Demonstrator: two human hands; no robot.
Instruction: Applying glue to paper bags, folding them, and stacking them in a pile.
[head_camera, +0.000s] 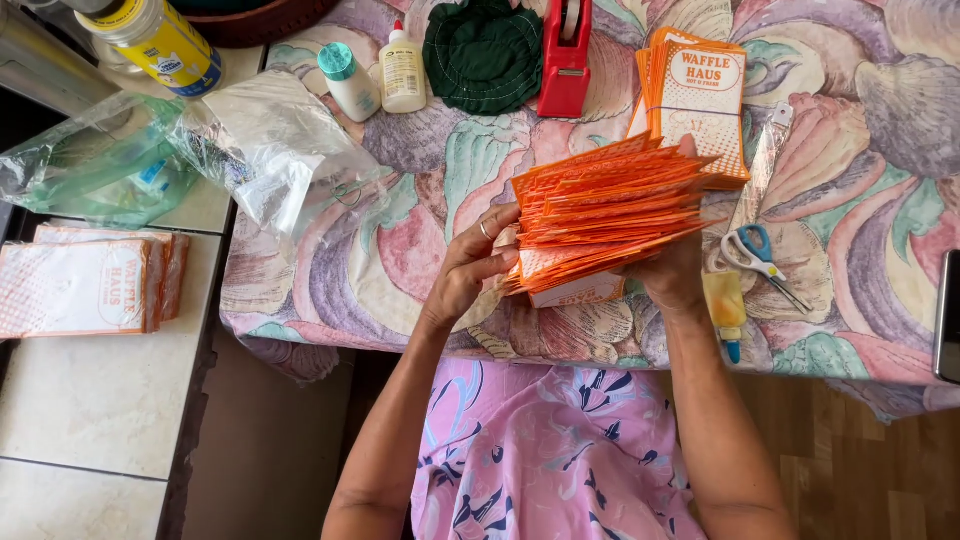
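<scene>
A thick, fanned stack of orange paper bags (600, 215) is held between both hands above the table's near edge. My left hand (470, 265), with a ring on one finger, presses its fingers against the stack's left edge. My right hand (675, 275) grips the stack from the right and underneath, mostly hidden by the paper. Behind the held stack, a second pile of orange-and-white printed bags (695, 85) lies flat on the shell-patterned tablecloth (400, 240).
Blue-handled scissors (755, 255) and a yellow glue tube (725, 310) lie right of my hands. A red tape dispenser (565, 55), dark green cloth (485, 50) and two glue bottles (380, 75) sit at the back. Clear plastic bags (260, 140) and more bag bundles (85, 285) lie at left.
</scene>
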